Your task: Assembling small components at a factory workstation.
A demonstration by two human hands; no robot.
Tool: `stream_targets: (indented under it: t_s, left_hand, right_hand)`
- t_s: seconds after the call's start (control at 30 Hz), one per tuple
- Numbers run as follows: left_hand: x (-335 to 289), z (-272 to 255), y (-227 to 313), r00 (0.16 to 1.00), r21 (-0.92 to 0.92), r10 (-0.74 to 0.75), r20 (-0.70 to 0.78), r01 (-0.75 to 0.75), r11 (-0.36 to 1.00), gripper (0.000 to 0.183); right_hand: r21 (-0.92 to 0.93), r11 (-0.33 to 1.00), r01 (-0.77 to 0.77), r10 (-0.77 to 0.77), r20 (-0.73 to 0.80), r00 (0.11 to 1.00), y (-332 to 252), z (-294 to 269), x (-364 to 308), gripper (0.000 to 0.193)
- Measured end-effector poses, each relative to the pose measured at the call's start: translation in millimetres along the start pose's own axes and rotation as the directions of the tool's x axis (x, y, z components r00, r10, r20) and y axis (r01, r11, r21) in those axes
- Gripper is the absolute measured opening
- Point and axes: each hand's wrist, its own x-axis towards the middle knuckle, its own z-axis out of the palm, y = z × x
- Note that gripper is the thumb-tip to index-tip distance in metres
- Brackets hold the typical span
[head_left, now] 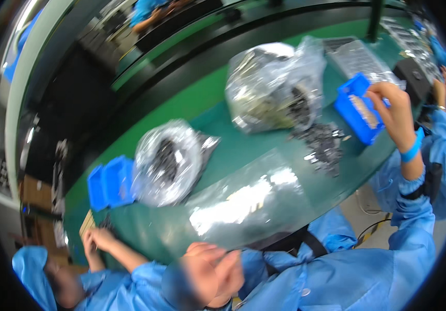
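Observation:
My right hand (395, 111), with a blue band at the wrist, is over the blue bin (343, 110) on the right. Its fingers are bent and pinched together; whatever they hold is too small to make out. Small tan pieces (364, 111) lie in a row inside that bin. Close to the camera at the lower middle, my left hand (220, 272) is raised at the table's near edge. It is partly blurred, and its grip cannot be read. Left of the bin lies a loose pile of small dark, shiny parts (324, 147).
A clear plastic sheet (249, 199) lies on the green table. Plastic bags of dark parts (168, 160) and a larger clear bag (264, 85) stand beyond it. Another blue bin (110, 182) is at left, near a co-worker's hands (98, 241). Clear trays (360, 57) and a black box (413, 78) sit far right.

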Motion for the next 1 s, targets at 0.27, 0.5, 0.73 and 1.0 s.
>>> stream_targets:
  t_s: [0.27,0.5,0.73,1.0]
  left_hand:
    - [-26.9,-0.3,-14.0,0.962,0.133,0.265,0.063,-0.271,0.953,0.028]
    - [-11.6,-12.5,-9.9,0.926,0.188,0.371,0.073,-0.378,0.907,0.019]
    - [-5.2,-10.5,-16.5,0.944,0.243,0.329,0.028,-0.326,0.914,0.023]
    - [-27.3,38.2,-19.0,0.849,-0.397,-0.441,0.292,0.527,0.751,0.011]
  right_hand:
    - [0.836,0.548,-0.010,-0.454,0.308,0.836,-136.9,44.3,-21.5,0.007]
    - [0.699,0.688,0.196,-0.373,0.108,0.922,-129.5,56.4,-4.9,0.009]
    - [0.272,0.842,0.466,-0.539,0.383,0.750,-87.2,94.4,-31.5,0.012]
    - [0.197,0.797,0.571,-0.586,0.478,0.654,-91.0,115.7,-56.1,0.004]
